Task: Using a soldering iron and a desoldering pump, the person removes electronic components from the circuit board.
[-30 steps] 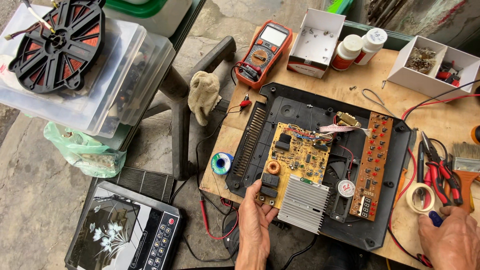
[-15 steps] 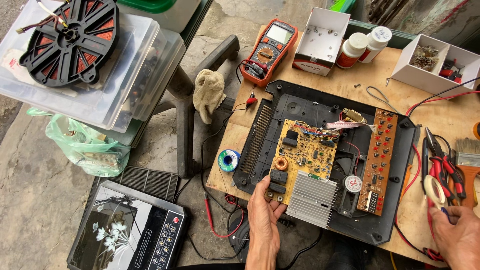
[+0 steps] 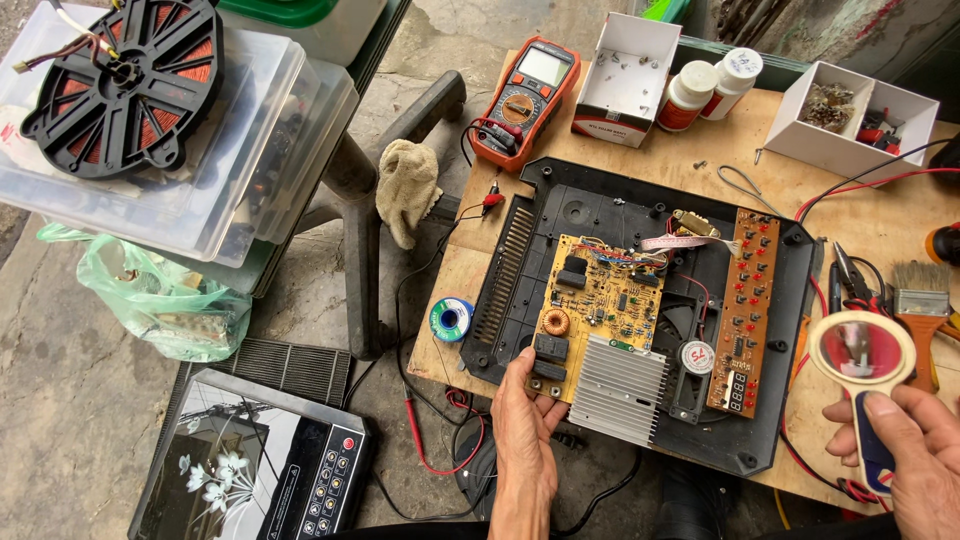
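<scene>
Fingers of the left hand press on the near-left corner of the yellow circuit board, thumb and fingertips pinching the board's edge beside the black relays, just left of the ribbed aluminium heatsink. That board lies inside the black plastic cooker base, which sits on the wooden counter. Right of the circuit board, across the round fan opening, a long brown control board with rows of red buttons stands along the base's right side. The right hand is well to the right of the circuit board, closed around the blue handle of a round magnifying glass, thumb laid along the handle, lens held just off the base's right edge. Beyond the lens lie a paintbrush and pliers with red grips. Behind the circuit board, at the counter's far side, rest an orange multimeter, an open white box, two white bottles and a white parts tray. Left of the circuit board, near the counter's edge, sits a small spool of solder. Farther left, off the counter, a dirty cloth hangs over a dark post, a copper induction coil rests on clear plastic bins, and a glass cooktop panel lies on the floor.
</scene>
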